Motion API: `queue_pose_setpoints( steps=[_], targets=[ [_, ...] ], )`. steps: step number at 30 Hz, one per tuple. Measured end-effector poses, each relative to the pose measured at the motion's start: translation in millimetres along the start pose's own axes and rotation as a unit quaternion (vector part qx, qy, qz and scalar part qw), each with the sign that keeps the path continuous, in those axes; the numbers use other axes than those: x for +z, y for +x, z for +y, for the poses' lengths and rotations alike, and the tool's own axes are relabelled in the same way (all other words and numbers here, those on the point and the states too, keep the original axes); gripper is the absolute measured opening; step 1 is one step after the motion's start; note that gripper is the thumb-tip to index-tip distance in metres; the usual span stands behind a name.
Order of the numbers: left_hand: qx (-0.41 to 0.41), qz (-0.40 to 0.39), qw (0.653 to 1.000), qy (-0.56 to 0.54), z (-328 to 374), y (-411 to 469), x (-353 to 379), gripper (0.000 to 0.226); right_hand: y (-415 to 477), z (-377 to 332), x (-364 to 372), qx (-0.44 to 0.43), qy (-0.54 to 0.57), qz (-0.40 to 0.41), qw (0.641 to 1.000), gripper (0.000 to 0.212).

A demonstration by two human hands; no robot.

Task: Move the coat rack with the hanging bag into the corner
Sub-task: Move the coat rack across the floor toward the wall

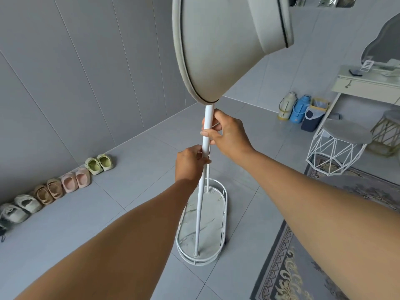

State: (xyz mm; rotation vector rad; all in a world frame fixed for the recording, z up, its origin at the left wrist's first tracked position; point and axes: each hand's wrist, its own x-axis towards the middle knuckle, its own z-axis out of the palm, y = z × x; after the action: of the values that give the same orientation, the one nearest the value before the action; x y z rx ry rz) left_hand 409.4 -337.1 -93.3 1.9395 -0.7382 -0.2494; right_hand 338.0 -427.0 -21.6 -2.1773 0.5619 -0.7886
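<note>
Head view: both hands clamp the white coat rack (200, 204) pole at centre — the right hand (229, 135) above, the left hand (190, 164) just below. The grey bag (216, 50) hangs at 12 o'clock; the rack's oval base (223, 217) sits on grey tiles at 6 o'clock — shoes (71, 180) line the wall at 9 o'clock.

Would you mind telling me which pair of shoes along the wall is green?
The green pair, at the far end of the row, next to the pink pair.
</note>
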Motion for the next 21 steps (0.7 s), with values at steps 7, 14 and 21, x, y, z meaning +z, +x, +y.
queue_pose_setpoints(
  steps=[7,14,21],
  targets=[
    [0.01,0.002,1.0,-0.009,-5,70,6,0.017,70,21,15,-0.004,0.006,0.004,1.0,0.02],
    [0.021,0.009,1.0,0.008,-20,135,11,0.014,131,46,32,-0.033,0.012,-0.007,0.999,0.02],
    [0.011,0.013,1.0,-0.011,-33,212,7,0.014,206,58,58,-0.036,0.01,-0.019,0.999,0.018]
  ],
)
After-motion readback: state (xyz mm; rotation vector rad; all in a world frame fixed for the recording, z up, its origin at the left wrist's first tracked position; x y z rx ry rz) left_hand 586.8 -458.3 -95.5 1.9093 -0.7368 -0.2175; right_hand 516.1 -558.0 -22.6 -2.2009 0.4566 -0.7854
